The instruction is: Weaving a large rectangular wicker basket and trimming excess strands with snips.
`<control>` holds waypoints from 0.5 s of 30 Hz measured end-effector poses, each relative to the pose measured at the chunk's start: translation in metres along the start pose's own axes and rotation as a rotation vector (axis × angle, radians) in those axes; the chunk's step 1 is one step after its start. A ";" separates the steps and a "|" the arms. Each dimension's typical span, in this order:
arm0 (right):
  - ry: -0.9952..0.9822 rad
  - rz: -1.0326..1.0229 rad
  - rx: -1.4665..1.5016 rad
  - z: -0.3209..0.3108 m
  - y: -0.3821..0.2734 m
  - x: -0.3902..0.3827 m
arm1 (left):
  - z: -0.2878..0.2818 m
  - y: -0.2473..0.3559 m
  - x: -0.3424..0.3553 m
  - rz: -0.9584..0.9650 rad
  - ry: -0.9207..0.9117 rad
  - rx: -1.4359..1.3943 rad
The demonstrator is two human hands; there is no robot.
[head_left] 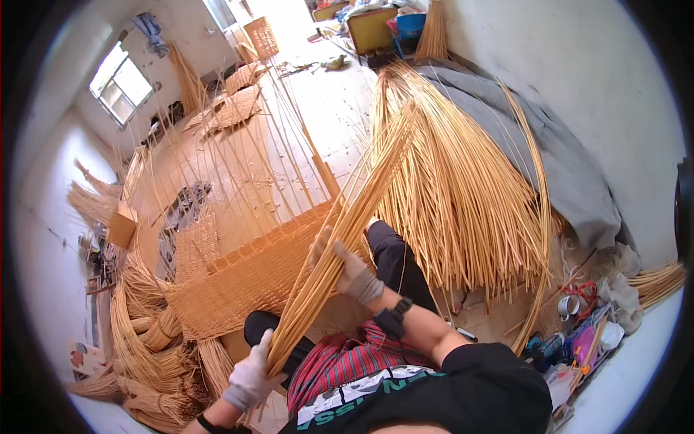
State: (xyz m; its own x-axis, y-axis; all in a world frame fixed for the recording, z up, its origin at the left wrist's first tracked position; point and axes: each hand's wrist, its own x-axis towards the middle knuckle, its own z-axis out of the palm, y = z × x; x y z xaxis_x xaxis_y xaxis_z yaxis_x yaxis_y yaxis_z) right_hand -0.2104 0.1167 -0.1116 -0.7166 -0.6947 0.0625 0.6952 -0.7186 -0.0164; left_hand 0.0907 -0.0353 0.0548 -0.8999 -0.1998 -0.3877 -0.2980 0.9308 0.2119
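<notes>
- The black shirt has big green letters on its front. They are thick block letters, printed in a slanting line.
- Next to the green letters is a white patch with dark shapes on it. Folds in the cloth bend the print, so I can only see bits of words.
- The purple packet on the right is too small and blurry to read.
- The white thing with a red spot, low on the left, is too blurry to read too.
</notes>
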 end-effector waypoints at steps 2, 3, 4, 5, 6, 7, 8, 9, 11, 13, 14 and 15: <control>-0.059 0.118 0.003 0.015 0.036 -0.012 | 0.008 -0.026 -0.029 -0.123 0.027 0.025; -0.045 0.176 -0.060 0.021 0.055 -0.022 | 0.009 -0.035 -0.038 -0.071 0.169 -0.088; -0.112 0.216 -0.093 0.026 0.070 -0.030 | 0.010 -0.039 -0.043 -0.137 0.207 -0.224; -0.098 0.253 -0.120 0.032 0.085 -0.035 | 0.009 -0.041 -0.043 -0.137 0.289 0.018; -0.164 0.269 -0.119 0.037 0.098 -0.041 | 0.009 -0.039 -0.041 -0.064 0.364 0.103; -0.238 0.283 -0.115 0.040 0.107 -0.050 | 0.010 -0.034 -0.031 0.031 0.444 -0.082; -0.212 0.351 -0.250 0.043 0.111 -0.058 | 0.014 -0.028 -0.022 0.043 0.476 -0.264; -0.201 0.417 -0.380 0.047 0.112 -0.069 | 0.019 -0.021 -0.005 0.087 0.455 -0.288; -0.025 0.685 -0.745 0.058 0.099 -0.094 | 0.029 -0.013 0.027 0.231 0.355 -0.379; -0.442 0.787 -1.680 0.074 0.069 -0.122 | 0.042 -0.008 0.052 0.305 0.092 -0.483; -0.674 0.908 -2.159 0.083 0.052 -0.134 | 0.048 -0.008 0.059 0.308 -0.017 -0.413; -0.742 1.001 -1.891 0.092 0.032 -0.142 | 0.056 -0.007 0.062 0.326 -0.089 -0.273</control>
State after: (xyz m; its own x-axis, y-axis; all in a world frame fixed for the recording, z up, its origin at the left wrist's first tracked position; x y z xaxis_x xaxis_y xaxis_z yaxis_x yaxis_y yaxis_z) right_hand -0.0814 0.1951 -0.0293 0.1673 -0.9277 -0.3339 -0.4496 0.2296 -0.8632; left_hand 0.0548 -0.0374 -0.0207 -0.9333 0.1297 -0.3348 -0.0868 0.8234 0.5608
